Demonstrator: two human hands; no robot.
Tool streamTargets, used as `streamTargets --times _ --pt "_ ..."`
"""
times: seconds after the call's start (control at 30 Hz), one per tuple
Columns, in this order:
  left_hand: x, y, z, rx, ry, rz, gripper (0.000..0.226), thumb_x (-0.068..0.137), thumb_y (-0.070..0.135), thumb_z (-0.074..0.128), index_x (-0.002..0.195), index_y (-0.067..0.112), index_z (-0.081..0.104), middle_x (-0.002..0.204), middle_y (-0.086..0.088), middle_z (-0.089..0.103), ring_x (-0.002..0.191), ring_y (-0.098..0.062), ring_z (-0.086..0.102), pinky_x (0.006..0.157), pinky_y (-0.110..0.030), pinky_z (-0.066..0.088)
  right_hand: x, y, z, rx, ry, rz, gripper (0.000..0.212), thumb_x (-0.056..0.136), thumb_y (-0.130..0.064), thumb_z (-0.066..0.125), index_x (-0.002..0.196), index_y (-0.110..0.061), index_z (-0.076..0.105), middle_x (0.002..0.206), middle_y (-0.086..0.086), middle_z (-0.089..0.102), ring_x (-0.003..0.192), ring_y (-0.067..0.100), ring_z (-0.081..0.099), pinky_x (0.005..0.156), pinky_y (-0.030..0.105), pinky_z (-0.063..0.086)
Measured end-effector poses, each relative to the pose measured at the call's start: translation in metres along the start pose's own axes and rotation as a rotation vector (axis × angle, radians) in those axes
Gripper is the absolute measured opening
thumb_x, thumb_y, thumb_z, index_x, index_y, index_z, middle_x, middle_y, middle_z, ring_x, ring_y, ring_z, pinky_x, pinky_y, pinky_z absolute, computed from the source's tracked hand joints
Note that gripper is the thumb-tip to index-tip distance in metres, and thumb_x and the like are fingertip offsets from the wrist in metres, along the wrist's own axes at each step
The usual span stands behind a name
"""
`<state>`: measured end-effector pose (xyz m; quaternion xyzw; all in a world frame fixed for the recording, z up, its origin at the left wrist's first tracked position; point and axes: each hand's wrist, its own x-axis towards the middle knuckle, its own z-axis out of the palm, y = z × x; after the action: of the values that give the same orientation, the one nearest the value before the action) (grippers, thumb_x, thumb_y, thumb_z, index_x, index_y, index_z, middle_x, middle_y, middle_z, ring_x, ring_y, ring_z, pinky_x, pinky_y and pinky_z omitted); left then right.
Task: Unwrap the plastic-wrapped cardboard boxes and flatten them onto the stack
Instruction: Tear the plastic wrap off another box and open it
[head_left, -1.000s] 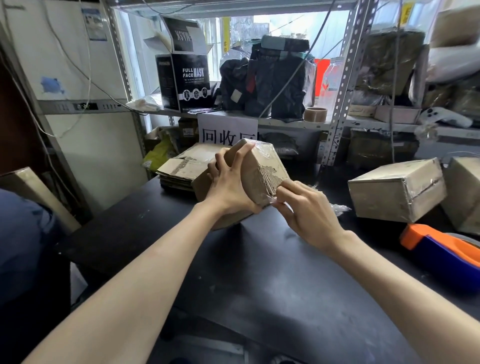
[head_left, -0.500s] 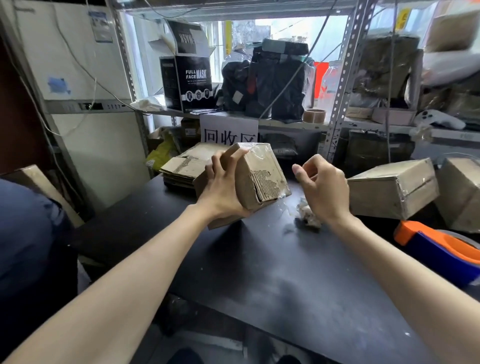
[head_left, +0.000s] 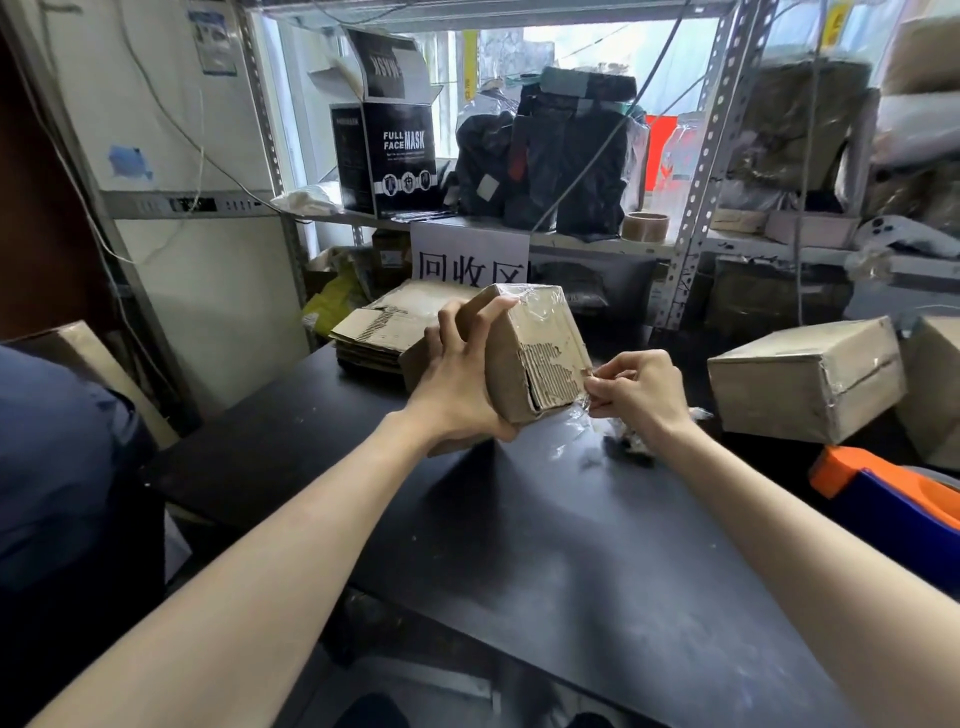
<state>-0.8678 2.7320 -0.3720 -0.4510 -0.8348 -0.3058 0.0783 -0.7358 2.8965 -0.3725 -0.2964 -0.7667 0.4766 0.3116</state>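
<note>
- Left arm: stretched forward over the black desk, with the wrist raised above its surface.
- Left hand: fingers spread and curled round the left side and top edge of the small brown cardboard box. The box is tilted and held clear of the desk, its torn corrugated face toward the camera.
- Right arm: enters from the lower right, wrist bent toward the box.
- Right hand: thumb and fingertips pinch the clear plastic film at the box's lower right corner (remaining fingers curled).
- Stack of flattened brown cardboard: on the desk, just behind the held box.
- Second plastic-wrapped cardboard box: on the desk, right of the right hand.
</note>
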Motion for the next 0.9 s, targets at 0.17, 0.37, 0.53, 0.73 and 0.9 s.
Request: streamTargets --times 0.17,0.37,0.53,0.73,0.9 --pt "-0.003 0.001 -0.002 0.009 0.017 -0.016 0.131 0.049 0.038 0.097 0.142 0.049 0.006 0.141 -0.006 0.009 0.131 -0.036 0.018 0.104 -0.054 0.038 0.001 -0.002 0.004 -0.055 0.045 -0.049 0.016 0.082 0.003 0.066 0.068 -0.004 0.069 0.057 0.008 0.067 0.05 0.015 0.066 0.057 0.026 0.06" --pt "-0.002 -0.005 -0.007 -0.114 0.048 -0.123 0.135 0.048 0.038 0.098 0.148 0.043 0.007 0.132 -0.001 0.01 0.13 -0.035 0.021 0.11 -0.053 0.032 -0.003 -0.003 0.019 0.171 0.217 0.073 0.016 0.081 0.002 0.065 0.067 -0.005 0.066 0.061 0.005 0.062 0.06 0.016 0.06 0.058 0.025 0.055" --pt "0.002 -0.013 -0.009 -0.322 0.072 -0.258 0.138 0.047 0.03 0.1 0.151 0.04 0.01 0.134 -0.01 0.015 0.135 -0.038 0.023 0.112 -0.039 0.029 -0.006 -0.015 0.015 0.167 0.169 -0.055 0.023 0.081 0.004 0.062 0.067 -0.013 0.071 0.068 0.008 0.069 0.068 0.02 0.069 0.07 0.034 0.061" --pt "0.007 0.0 -0.006 -0.371 0.045 -0.363 0.131 0.055 0.033 0.097 0.152 0.05 0.011 0.135 -0.015 0.022 0.134 -0.048 0.028 0.117 -0.052 0.032 -0.023 -0.02 0.004 -0.061 0.204 -0.278 0.03 0.078 0.005 0.058 0.068 -0.019 0.072 0.065 0.0 0.07 0.068 0.019 0.071 0.069 0.037 0.059" --pt "0.012 0.015 -0.006 -0.363 -0.003 -0.444 0.133 0.061 0.04 0.095 0.155 0.053 0.001 0.157 -0.028 0.005 0.145 -0.054 0.013 0.118 -0.053 0.027 -0.029 -0.011 -0.008 -0.041 0.159 -0.326 0.031 0.076 0.01 0.058 0.071 -0.016 0.075 0.069 0.002 0.073 0.068 0.016 0.073 0.071 0.035 0.06"
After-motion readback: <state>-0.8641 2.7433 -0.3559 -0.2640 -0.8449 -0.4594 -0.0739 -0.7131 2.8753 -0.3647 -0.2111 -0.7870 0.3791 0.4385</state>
